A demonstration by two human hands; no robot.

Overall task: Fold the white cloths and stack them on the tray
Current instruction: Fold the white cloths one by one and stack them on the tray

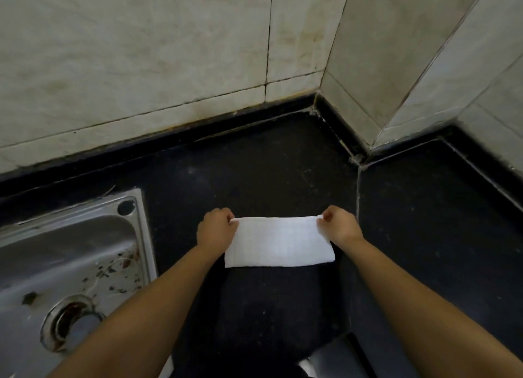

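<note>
One white cloth [278, 241] is in view, and it is held by two hands above the black table [424, 222]. The cloth looks like a wide rectangle, already folded at least once, with a straight lower edge that hangs free in front of the dark surface. The left hand [216, 229] holds the upper left corner and the right hand [341, 226] holds the upper right corner. On both hands the fingers are closed and pinch the top edge of the cloth, so this edge is stretched almost straight between them. Whether the lower part of the cloth touches the table, I cannot tell.

Two bare forearms come from the bottom of the picture, one on each side of the cloth.

At the left there is one steel sink [73, 253], set into the table. Its basin has one round drain opening [72, 322] near the front, and small dark and reddish spots lie on the metal beside it. One round hole [126, 207] is in the back right corner of the sink rim. The sink is well apart from the cloth.

Behind the table stands a wall of pale tiles [141, 66] with dark joints, and it makes a corner at the right.

At the bottom edge, between the arms, something pale [307, 366] shows a little, but it is too much hidden to name.
</note>
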